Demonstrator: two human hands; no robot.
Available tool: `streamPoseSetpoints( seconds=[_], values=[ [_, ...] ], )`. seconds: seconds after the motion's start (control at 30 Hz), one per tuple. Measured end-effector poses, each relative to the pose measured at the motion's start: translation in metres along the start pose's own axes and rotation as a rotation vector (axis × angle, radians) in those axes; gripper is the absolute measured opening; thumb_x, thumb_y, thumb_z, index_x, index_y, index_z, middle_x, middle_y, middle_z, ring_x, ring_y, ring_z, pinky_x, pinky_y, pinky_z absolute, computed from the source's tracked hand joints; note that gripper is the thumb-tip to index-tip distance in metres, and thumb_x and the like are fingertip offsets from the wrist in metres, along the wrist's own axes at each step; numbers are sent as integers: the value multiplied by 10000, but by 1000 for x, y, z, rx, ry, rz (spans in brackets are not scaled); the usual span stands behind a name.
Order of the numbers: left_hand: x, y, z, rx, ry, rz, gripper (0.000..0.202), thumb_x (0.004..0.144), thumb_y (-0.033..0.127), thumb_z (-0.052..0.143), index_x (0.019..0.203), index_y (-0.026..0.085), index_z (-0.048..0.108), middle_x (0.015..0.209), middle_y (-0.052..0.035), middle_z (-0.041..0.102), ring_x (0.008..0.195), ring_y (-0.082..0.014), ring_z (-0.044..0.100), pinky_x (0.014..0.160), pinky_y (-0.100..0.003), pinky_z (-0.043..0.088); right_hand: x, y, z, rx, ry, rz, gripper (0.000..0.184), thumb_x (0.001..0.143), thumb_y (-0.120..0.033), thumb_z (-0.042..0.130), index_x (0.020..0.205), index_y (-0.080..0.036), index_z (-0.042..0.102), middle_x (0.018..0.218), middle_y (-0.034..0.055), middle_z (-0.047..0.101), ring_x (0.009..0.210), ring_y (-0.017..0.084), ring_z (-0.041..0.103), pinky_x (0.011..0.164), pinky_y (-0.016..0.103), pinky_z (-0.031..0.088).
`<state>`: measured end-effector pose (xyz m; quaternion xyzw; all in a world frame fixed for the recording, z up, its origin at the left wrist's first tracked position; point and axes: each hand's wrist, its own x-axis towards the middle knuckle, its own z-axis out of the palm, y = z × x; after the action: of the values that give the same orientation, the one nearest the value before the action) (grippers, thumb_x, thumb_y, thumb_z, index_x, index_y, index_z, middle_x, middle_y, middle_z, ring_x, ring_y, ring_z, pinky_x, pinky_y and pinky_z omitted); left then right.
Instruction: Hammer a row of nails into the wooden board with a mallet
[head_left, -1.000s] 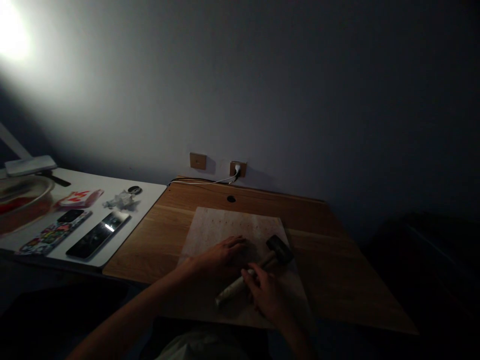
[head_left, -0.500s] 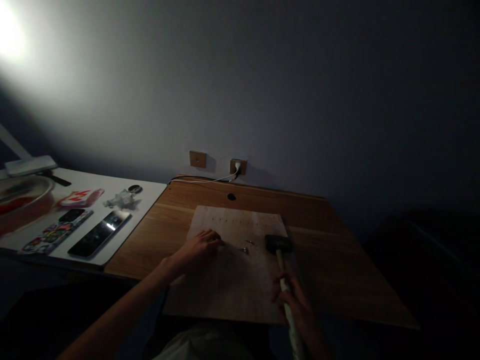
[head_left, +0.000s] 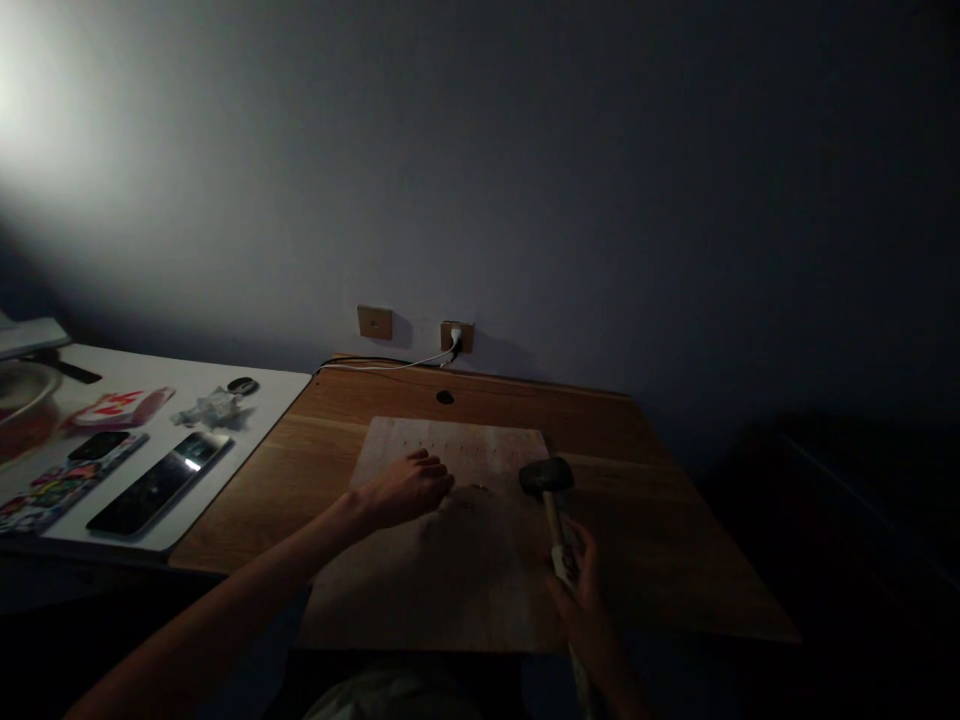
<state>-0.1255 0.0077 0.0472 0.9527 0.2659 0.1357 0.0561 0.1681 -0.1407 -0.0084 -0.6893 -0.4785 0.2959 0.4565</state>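
My right hand (head_left: 585, 595) is wrapped round the pale handle of a mallet (head_left: 546, 476), whose dark head is over the right edge of a wooden board (head_left: 480, 590). Fingers curled, my left hand (head_left: 416, 487) is above the board's left half. What it holds, if anything, is hidden. Small metal pieces that look like nails (head_left: 480, 487) lie on the board just right of my left hand. A row of small dark marks or nails runs along the board's far side.
The board rests on a wooden desk (head_left: 637, 430). At left, a white table (head_left: 259, 425) carries a phone (head_left: 161, 483), a patterned case (head_left: 60, 490), a red and white packet (head_left: 120, 408), a crumpled clear bag (head_left: 214, 408) and a bowl. A white cable (head_left: 390, 367) runs to the wall socket.
The view has shifted, so the desk and board appear further left. My left hand has moved right across the board, closer to the loose metal pieces. The mallet's head has tilted in my right hand.
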Motion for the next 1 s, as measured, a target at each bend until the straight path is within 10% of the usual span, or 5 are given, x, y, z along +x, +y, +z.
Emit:
streamPoseSetpoints(
  seconds=[0.13,0.37,1.0],
  values=[
    [56,-6,24,-364,181,-184,326,891,157,592,1204,203,670,958,-40,747,920,-179,686,871,-285,503,-3,-4,1,23,-41,205,749,794,-517,575,1461,-201,444,839,25,660,612,205,613,539,314,506],
    [143,-7,65,-577,238,-330,266,796,75,570,965,127,768,958,-73,786,869,-194,708,851,-300,535,-4,-17,3,122,17,338,808,780,-679,592,1413,-179,540,649,-31,583,462,157,514,388,256,393],
    [143,-8,77,-397,195,-269,244,858,140,599,1023,171,776,1021,-86,770,987,-227,696,958,-339,520,14,-21,-14,174,-122,417,818,748,-638,614,1412,-207,406,552,-115,469,403,129,454,376,209,340]
  ],
)
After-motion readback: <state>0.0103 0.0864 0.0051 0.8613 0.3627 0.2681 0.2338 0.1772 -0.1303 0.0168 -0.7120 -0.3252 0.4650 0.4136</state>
